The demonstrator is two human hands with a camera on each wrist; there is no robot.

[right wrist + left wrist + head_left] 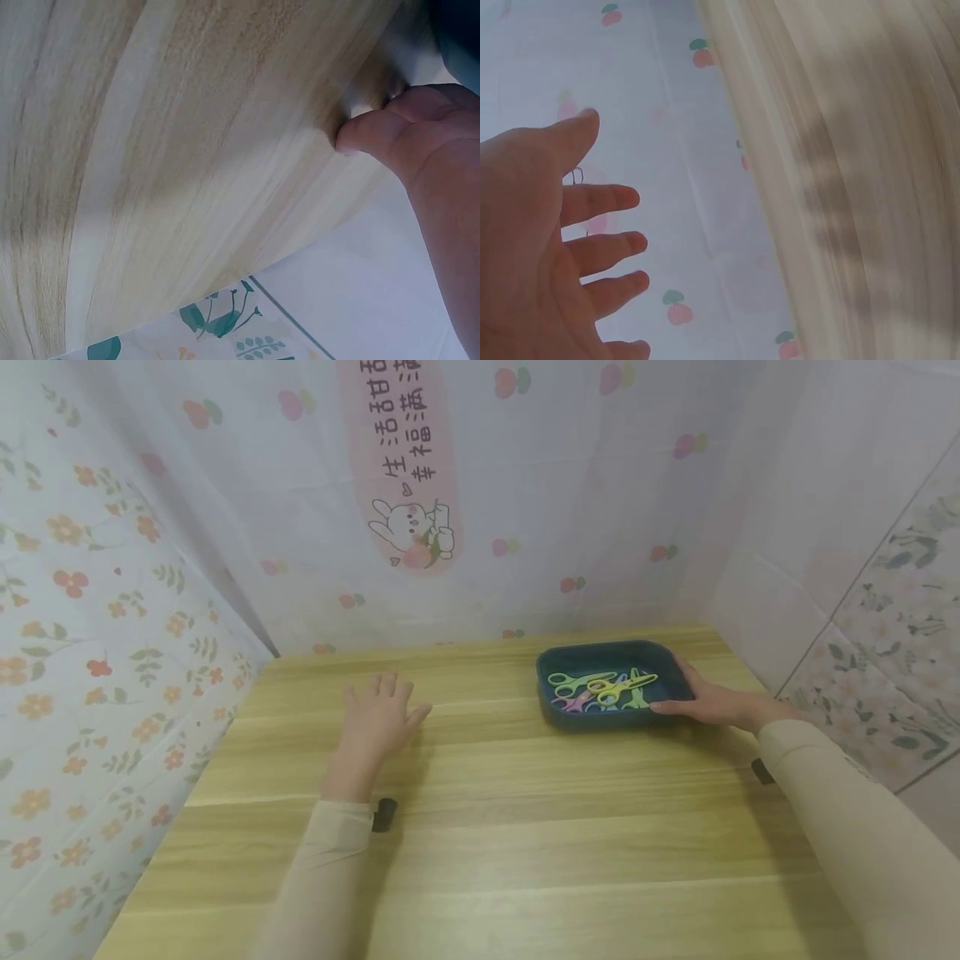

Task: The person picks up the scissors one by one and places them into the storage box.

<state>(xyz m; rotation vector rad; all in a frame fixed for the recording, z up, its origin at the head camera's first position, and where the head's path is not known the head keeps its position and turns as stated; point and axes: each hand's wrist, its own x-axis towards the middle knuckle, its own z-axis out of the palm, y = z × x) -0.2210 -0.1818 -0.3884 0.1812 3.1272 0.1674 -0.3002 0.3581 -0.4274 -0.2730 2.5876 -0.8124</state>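
Observation:
My right hand point(708, 700) holds the right end of a dark teal plastic basin point(585, 721), thumb at the front corner and fingers along the end wall. Inside the basin lie several children's scissors: a yellow pair point(609, 690) on top, a green pair point(570, 682) to the left, and pink scissors point(572, 702) beneath, with blue and more green ones partly covered. Over the left part of the table, my left hand point(378, 718) is spread with nothing in it. The left wrist view shows that hand point(525, 232) with its fingers apart.
The wooden table point(480, 827) carries the basin near its back right. Patterned cloth hangs behind it point(300, 527), on the left point(97, 652) and on the right point(885, 635). Small black pieces point(385, 815) show at both wrists.

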